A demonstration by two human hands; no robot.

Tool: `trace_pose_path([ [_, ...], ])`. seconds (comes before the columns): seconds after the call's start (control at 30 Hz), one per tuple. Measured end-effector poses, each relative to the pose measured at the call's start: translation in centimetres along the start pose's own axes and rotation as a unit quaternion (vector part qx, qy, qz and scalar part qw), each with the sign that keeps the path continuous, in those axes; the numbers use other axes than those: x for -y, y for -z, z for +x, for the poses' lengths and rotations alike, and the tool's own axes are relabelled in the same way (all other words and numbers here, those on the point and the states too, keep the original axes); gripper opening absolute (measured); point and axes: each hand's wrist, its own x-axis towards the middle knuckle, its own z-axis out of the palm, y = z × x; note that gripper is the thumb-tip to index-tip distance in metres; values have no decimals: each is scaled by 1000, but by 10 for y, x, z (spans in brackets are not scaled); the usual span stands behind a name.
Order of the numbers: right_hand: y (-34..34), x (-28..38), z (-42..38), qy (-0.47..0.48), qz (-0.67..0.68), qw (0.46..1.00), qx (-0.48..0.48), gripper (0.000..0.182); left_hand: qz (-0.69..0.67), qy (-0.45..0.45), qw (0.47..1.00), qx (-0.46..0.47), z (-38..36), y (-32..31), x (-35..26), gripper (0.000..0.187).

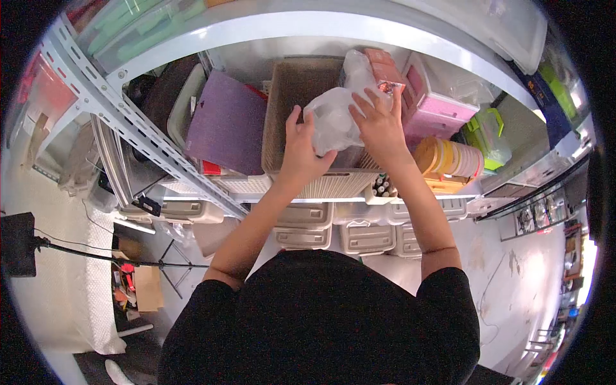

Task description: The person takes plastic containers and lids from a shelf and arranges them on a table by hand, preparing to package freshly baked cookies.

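Between my two hands is a crumpled, translucent white plastic bag (335, 115) with rounded shapes showing through, over the beige woven-look basket (298, 74). My left hand (305, 153) curves around the bag's left and lower edge, thumb below and fingers up its side. On the right, my right hand (382, 128) grips the bag's upper right part with its fingers spread across it. Another whitish plastic piece (357, 67) stands behind, beside an orange-pink box (385, 67) near my right fingertips. Most of the basket's inside is hidden by the bag and hands.
Left of the basket stands a purple folder (228, 125). To the right are a pink drawer unit (439, 102), a yellow-and-white roll stack (449, 160) and a green-handled box (489, 135). A metal shelf beam (321, 25) crosses overhead. Lidded bins (369, 239) sit below.
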Motion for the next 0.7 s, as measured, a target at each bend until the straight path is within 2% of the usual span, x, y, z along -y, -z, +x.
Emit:
trace_pose_path([
  [0.03, 16, 3, 4, 27, 52, 997, -41, 24, -23, 6, 1000, 3, -3, -2, 1, 82],
  [0.07, 18, 5, 9, 30, 51, 997, -40, 24, -47, 12, 999, 8, -5, -4, 1, 82],
  [0.13, 18, 8, 17, 57, 254, 959, 113, 26, -25, -2, 1000, 11, -6, -5, -1, 81],
  [0.17, -8, 9, 19, 54, 226, 957, 172, 23, -1, -18, 1000, 15, -7, -5, -2, 80],
  [0.27, -84, 8, 38, 82, 276, 945, 152, 18, 60, -59, 996, 9, -6, 0, -9, 77],
  [0.3, -87, 8, 45, 80, 274, 947, 149, 18, 60, -63, 996, 8, -5, 1, -9, 77],
  [0.37, -92, 7, 61, 174, 278, 910, 255, 20, 38, -38, 998, 21, -5, 6, -10, 79],
  [0.5, -97, 1, 84, 196, 230, 908, 290, 25, 59, -51, 996, 29, -13, 13, -10, 69],
  [0.57, -101, 4, 87, 212, 206, 900, 321, 29, 85, -58, 994, 46, -19, 15, -11, 46],
  [0.6, -104, 7, 88, 220, 196, 895, 336, 31, 85, -54, 994, 48, -22, 13, -9, 46],
  [0.67, -109, 11, 88, 235, 174, 884, 365, 36, 75, -69, 995, 18, -26, 7, -6, 22],
  [0.7, -112, 12, 89, 243, 162, 878, 379, 38, 75, -67, 995, 20, -26, 6, -5, 22],
])
